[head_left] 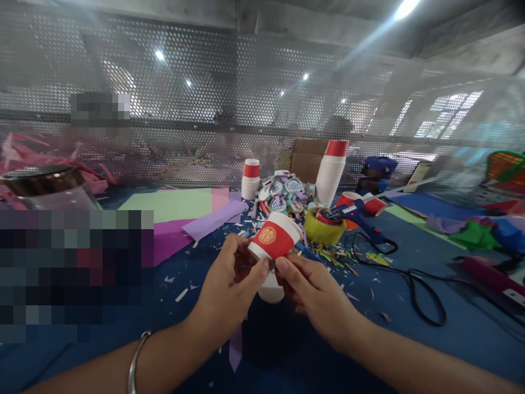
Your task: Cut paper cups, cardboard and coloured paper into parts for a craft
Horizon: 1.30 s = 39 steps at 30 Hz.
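Observation:
Both my hands hold a red-and-white paper cup (275,236) with a gold emblem, tilted on its side above the blue table (410,350). My left hand (229,284) pinches its base from the left, fingers closed. From the right, my right hand (315,295) grips the cup near its bottom, fingers curled. A second white cup (270,289) sits below, partly hidden between the hands.
Behind the cup lie a yellow tape roll (324,227), a blue glue gun (361,218) with a black cord (422,295), stacks of cups (331,171), round paper decorations (283,194) and coloured paper sheets (180,210). A perforated metal screen (205,98) closes the back. Paper scraps litter the table.

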Motion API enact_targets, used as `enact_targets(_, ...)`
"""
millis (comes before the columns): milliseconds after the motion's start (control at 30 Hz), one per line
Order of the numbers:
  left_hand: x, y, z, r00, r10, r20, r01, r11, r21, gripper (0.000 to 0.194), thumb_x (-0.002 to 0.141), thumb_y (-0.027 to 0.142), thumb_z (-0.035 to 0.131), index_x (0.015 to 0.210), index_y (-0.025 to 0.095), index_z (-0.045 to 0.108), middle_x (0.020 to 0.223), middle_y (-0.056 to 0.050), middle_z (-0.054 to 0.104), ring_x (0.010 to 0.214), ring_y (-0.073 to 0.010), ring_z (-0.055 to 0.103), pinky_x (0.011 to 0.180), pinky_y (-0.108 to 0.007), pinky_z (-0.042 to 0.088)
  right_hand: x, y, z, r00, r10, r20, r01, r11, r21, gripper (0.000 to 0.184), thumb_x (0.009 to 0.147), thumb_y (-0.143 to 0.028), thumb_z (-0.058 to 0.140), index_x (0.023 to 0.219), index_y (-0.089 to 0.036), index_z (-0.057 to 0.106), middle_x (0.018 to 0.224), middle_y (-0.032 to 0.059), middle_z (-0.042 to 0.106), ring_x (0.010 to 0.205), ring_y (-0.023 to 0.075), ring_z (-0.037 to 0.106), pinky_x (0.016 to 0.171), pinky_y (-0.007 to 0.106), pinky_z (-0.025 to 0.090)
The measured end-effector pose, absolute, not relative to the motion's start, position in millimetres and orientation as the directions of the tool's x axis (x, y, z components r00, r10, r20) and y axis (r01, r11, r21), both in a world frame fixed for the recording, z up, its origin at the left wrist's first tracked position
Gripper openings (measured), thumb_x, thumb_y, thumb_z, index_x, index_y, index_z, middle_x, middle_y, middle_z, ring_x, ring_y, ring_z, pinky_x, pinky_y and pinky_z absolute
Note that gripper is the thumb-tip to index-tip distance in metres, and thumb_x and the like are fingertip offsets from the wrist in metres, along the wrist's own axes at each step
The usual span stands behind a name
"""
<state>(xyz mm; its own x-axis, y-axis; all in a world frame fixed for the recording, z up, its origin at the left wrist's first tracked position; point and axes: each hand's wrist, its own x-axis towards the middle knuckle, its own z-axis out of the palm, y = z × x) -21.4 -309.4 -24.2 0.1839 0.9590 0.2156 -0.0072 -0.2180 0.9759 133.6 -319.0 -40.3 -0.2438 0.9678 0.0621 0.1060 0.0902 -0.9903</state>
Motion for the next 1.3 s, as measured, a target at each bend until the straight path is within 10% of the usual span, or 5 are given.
enact_targets(1300,-23,-314,-23,0.145,0.915,0.377,0.139,-0.396,0.907,0.022,0.085,0.03,0.061,0.099,0.021,0.047,0.093,-0.004,0.06,0.084,-0.0183,0.062,0.071,-0.032,0.053,132,-319,-36,-0.251,0.948,0.194,0.178,0.242,-0.954,0.043,0.094,-0.053,0.042,0.068,-0.02,0.046,0.054,-0.0049,0.038,0.046,0.0078,0.035,0.041,0.021,0.027)
